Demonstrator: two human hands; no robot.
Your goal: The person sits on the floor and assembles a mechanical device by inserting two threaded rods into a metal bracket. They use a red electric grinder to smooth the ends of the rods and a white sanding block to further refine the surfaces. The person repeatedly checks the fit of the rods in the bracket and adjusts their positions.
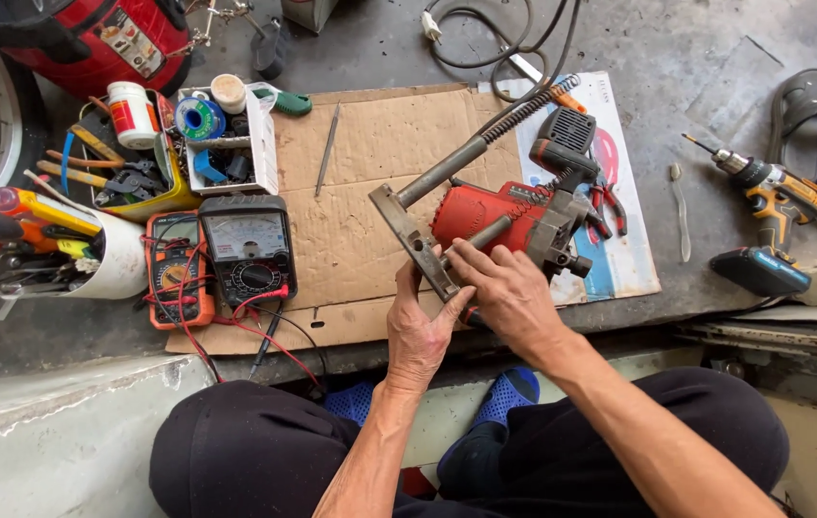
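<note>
A red power tool (485, 216) with a grey metal gear head lies on flattened cardboard (360, 182). A metal base bracket (413, 240) with two guide rods, one carrying a spring (528, 105), is attached to it. My left hand (418, 331) grips the near end of the bracket from below. My right hand (509, 293) rests on the bracket and the lower rod, fingers curled over them, and seems to hold a dark-handled tool underneath.
Two multimeters (247, 247) with red and black leads lie at left. Beside them stand a white tub of screwdrivers (116, 254) and trays of small parts (226, 144). A cordless drill (768, 206) lies at right. A red extinguisher (111, 38) is at top left.
</note>
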